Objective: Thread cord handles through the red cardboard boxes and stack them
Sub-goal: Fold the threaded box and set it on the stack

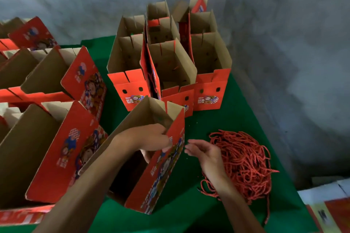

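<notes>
Red printed cardboard box (166, 159): my left hand (151, 138) grips its side wall; my right hand (203, 152) hovers, fingers relaxed, beside red twisted cords (244, 162).

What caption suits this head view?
Left hand grips an open red box; right hand hovers open beside red cords.

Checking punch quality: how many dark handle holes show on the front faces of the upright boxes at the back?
5: two on the left box, one on the middle box, two on the right box. The middle box's other hole may be hidden.
</notes>
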Demonstrator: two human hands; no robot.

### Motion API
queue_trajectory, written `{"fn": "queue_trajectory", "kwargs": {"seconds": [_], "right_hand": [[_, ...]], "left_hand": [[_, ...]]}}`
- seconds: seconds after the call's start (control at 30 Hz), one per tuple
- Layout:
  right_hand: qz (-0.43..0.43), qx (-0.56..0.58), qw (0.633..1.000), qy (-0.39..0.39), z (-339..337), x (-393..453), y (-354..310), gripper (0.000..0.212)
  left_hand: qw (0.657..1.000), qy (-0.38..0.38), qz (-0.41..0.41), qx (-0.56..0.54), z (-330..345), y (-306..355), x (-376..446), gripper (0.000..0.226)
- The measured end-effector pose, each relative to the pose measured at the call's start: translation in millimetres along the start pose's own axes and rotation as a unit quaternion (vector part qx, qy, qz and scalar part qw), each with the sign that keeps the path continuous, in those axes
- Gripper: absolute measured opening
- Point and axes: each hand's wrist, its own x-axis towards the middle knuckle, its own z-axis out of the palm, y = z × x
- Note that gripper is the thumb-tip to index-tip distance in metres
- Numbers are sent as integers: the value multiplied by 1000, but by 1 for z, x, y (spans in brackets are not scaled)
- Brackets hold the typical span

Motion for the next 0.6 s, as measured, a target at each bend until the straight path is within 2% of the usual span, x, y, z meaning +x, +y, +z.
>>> {"fn": "queue_trajectory", "kwargs": {"seconds": [0.13, 0.23, 0.33, 0.43, 0.47, 0.57, 0.6], "right_hand": [[15, 13, 999, -37, 18, -2, 5, 17], [17, -19, 999, -43, 27, 3, 9, 13], [24, -95, 995, -24, 34, 13, 11, 8], [14, -155, 988, -19, 39, 19, 12, 12], [8, -175, 984, -25, 40, 20, 11, 15], [-17, -252, 966, -45, 39, 20, 5, 17], [-22, -267, 962, -47, 39, 19, 3, 17]], "left_hand": [[997, -25, -41, -66, 3, 1, 6, 44], [993, -2, -45, -113, 5, 2, 6, 41], [990, 20, -51, -133, 8, 3, 3, 38], [986, 35, -45, -159, 13, 6, 1, 37], [984, 41, -34, -168, 14, 4, 2, 41], [974, 37, -12, -221, 19, -4, 2, 78], [968, 42, -9, -249, 20, -6, 2, 82]]}}
